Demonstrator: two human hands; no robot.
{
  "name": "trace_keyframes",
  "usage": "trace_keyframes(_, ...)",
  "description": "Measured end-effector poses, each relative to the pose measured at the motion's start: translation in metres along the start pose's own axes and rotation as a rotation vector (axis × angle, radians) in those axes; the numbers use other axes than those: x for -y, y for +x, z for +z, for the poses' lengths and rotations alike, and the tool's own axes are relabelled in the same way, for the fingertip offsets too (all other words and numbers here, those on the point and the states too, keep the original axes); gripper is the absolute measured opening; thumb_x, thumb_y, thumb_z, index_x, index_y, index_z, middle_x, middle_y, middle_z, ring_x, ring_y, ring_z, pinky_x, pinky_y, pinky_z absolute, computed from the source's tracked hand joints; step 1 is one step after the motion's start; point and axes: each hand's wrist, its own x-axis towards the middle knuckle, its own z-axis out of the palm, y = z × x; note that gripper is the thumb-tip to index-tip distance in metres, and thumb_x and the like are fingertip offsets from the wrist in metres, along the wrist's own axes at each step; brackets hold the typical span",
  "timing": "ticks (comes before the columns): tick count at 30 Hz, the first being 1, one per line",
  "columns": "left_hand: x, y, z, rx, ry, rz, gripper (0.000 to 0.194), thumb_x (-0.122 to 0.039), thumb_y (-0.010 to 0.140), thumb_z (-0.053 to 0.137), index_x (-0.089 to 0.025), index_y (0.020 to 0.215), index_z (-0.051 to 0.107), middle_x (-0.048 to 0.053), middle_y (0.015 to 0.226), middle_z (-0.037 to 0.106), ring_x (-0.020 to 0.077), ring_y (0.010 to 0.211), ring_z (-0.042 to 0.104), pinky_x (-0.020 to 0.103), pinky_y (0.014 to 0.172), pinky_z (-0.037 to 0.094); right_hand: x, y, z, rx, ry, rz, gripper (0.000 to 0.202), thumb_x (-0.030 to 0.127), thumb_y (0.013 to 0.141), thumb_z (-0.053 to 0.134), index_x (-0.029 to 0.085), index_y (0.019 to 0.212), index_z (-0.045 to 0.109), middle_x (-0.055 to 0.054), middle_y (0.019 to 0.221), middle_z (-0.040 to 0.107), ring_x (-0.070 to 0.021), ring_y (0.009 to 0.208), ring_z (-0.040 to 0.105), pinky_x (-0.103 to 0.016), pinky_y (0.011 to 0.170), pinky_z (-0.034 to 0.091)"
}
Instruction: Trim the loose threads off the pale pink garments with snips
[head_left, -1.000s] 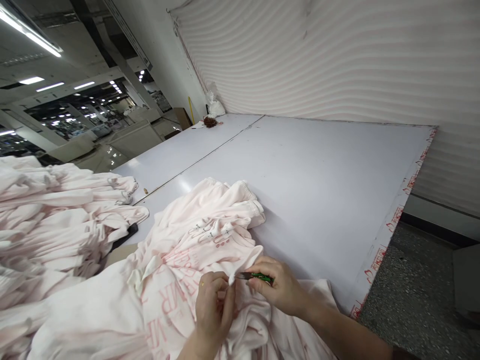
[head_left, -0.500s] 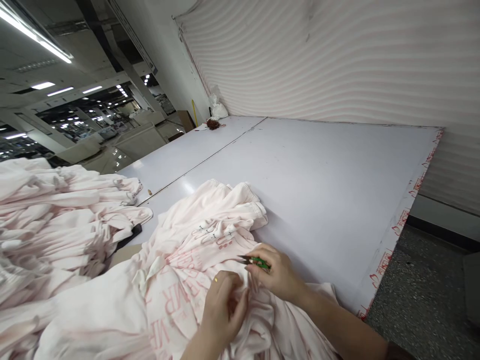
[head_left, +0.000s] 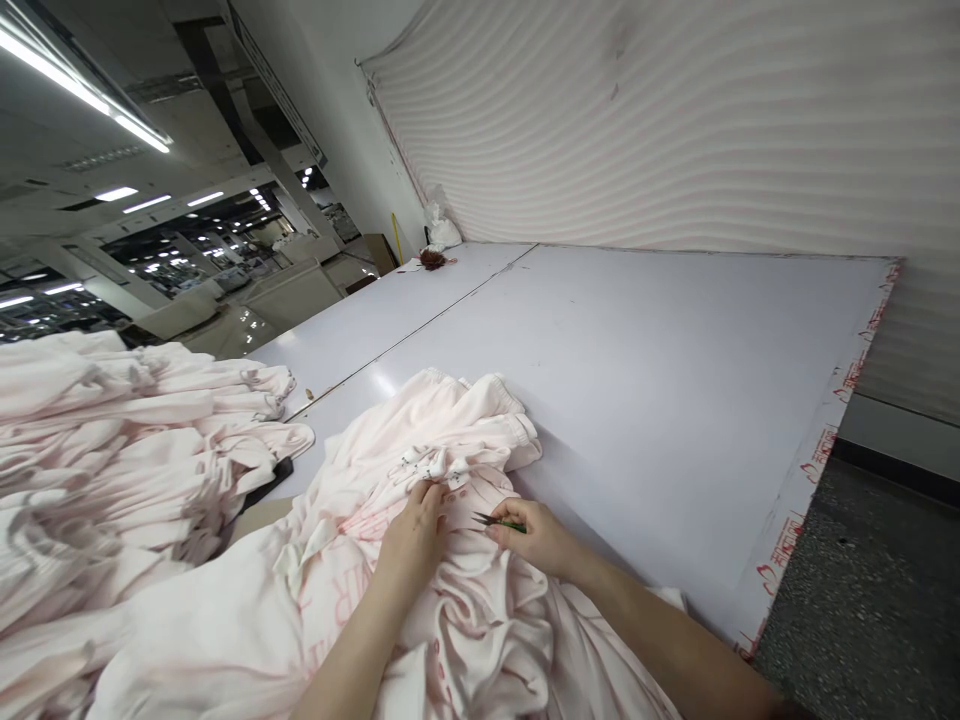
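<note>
A pale pink garment (head_left: 480, 620) with red lettering is bunched up in front of me. Its gathered edge with small dark marks (head_left: 435, 462) lies just beyond my left hand (head_left: 412, 535). The fingers of that hand are bent together, pinching the cloth there; their tips are partly hidden. My right hand (head_left: 536, 540) is closed around green-handled thread snips (head_left: 499, 522). Their dark blades point left over the cloth, a short way from my left fingers.
A large heap of similar pale pink garments (head_left: 142, 440) lies to the left, with a dark object (head_left: 268, 482) beside it. The pale tabletop (head_left: 637, 380) stretches to a sheet-covered wall (head_left: 660, 130). A white plastic bag (head_left: 444, 232) and a brown tuft (head_left: 432, 260) sit at the far corner.
My left hand has moved up and away from me, onto the gathered edge of the garment. My right hand stays nearly in place with the snips, now turned flatter.
</note>
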Motion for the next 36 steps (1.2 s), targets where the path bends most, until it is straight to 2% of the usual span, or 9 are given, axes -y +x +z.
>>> trace_keyframes(5, 0.008, 0.000, -0.007, -0.004, -0.139, -0.059, 0.019, -0.017, 0.081, 0.048, -0.021, 0.092, 0.063, 0.009, 0.097, 0.067, 0.0239, 0.086, 0.066, 0.036, 0.074, 0.050, 0.000, 0.011, 0.013, -0.110, -0.296, -0.236, 0.014, 0.023, 0.077, 0.072, 0.021, 0.091, 0.073, -0.004, 0.092, 0.070, -0.0218, 0.088, 0.065, -0.031, 0.077, 0.048)
trace_keyframes(8, 0.008, -0.003, -0.011, 0.040, -0.256, -0.100, 0.020, -0.025, 0.082, 0.048, -0.021, 0.095, 0.063, 0.003, 0.073, 0.067, 0.0201, 0.064, 0.065, 0.032, 0.061, 0.051, -0.002, 0.018, 0.019, -0.174, -0.384, -0.324, 0.015, 0.021, 0.080, 0.072, 0.022, 0.095, 0.074, -0.005, 0.091, 0.070, -0.0217, 0.085, 0.066, -0.031, 0.073, 0.050)
trace_keyframes(10, 0.007, -0.005, -0.013, 0.107, -0.447, -0.186, 0.023, -0.030, 0.081, 0.051, -0.020, 0.099, 0.060, -0.003, 0.056, 0.061, 0.0171, 0.049, 0.059, 0.028, 0.050, 0.046, -0.002, 0.021, 0.022, -0.199, -0.413, -0.368, 0.019, 0.021, 0.081, 0.071, 0.022, 0.099, 0.073, -0.005, 0.093, 0.071, -0.0216, 0.084, 0.067, -0.031, 0.072, 0.050)
trace_keyframes(13, 0.005, -0.008, -0.013, 0.169, -0.791, -0.324, 0.033, -0.040, 0.072, 0.066, -0.020, 0.097, 0.056, -0.005, 0.054, 0.060, 0.0148, 0.050, 0.058, 0.024, 0.049, 0.044, 0.003, 0.022, 0.024, -0.217, -0.444, -0.425, 0.020, 0.021, 0.082, 0.071, 0.023, 0.102, 0.073, -0.005, 0.098, 0.072, -0.0219, 0.089, 0.067, -0.032, 0.075, 0.050)
trace_keyframes(16, 0.004, -0.009, -0.012, 0.160, -0.916, -0.364, 0.039, -0.048, 0.065, 0.073, -0.021, 0.083, 0.052, -0.005, 0.056, 0.059, 0.0131, 0.052, 0.058, 0.024, 0.052, 0.045, 0.009, 0.022, 0.026, -0.222, -0.482, -0.461, 0.016, 0.019, 0.083, 0.069, 0.023, 0.098, 0.073, -0.005, 0.098, 0.072, -0.0216, 0.090, 0.066, -0.032, 0.076, 0.049)
trace_keyframes(22, 0.003, -0.013, -0.010, 0.116, -0.814, -0.369, 0.036, -0.050, 0.071, 0.066, -0.022, 0.087, 0.051, -0.004, 0.057, 0.061, 0.0150, 0.053, 0.059, 0.027, 0.054, 0.047, 0.007, 0.017, 0.027, -0.236, -0.498, -0.395, 0.012, 0.020, 0.084, 0.067, 0.022, 0.094, 0.074, -0.005, 0.086, 0.070, -0.0207, 0.078, 0.066, -0.031, 0.067, 0.048)
trace_keyframes(26, -0.003, -0.017, -0.011, 0.064, -0.591, -0.261, 0.026, -0.044, 0.080, 0.053, -0.022, 0.093, 0.052, -0.005, 0.054, 0.058, 0.0157, 0.048, 0.055, 0.027, 0.051, 0.043, 0.004, 0.018, 0.028, -0.228, -0.449, -0.327, 0.009, 0.021, 0.083, 0.069, 0.022, 0.090, 0.074, -0.004, 0.086, 0.071, -0.0198, 0.078, 0.066, -0.029, 0.066, 0.048)
trace_keyframes(31, -0.001, -0.020, -0.008, -0.063, -0.395, -0.083, 0.013, -0.036, 0.081, 0.046, -0.025, 0.087, 0.049, -0.002, 0.070, 0.063, 0.0150, 0.051, 0.057, 0.028, 0.054, 0.042, 0.005, 0.021, 0.028, -0.255, -0.495, -0.457, 0.021, 0.018, 0.080, 0.073, 0.023, 0.100, 0.073, -0.003, 0.092, 0.072, -0.0208, 0.081, 0.067, -0.031, 0.069, 0.050)
trace_keyframes(36, 0.006, -0.023, -0.005, -0.055, -0.320, -0.030, 0.010, -0.034, 0.084, 0.041, -0.026, 0.083, 0.046, -0.005, 0.058, 0.056, 0.0158, 0.048, 0.054, 0.028, 0.054, 0.041, 0.000, 0.023, 0.025, -0.237, -0.502, -0.550, 0.018, 0.019, 0.081, 0.072, 0.023, 0.098, 0.074, -0.003, 0.092, 0.073, -0.0200, 0.081, 0.068, -0.031, 0.070, 0.051)
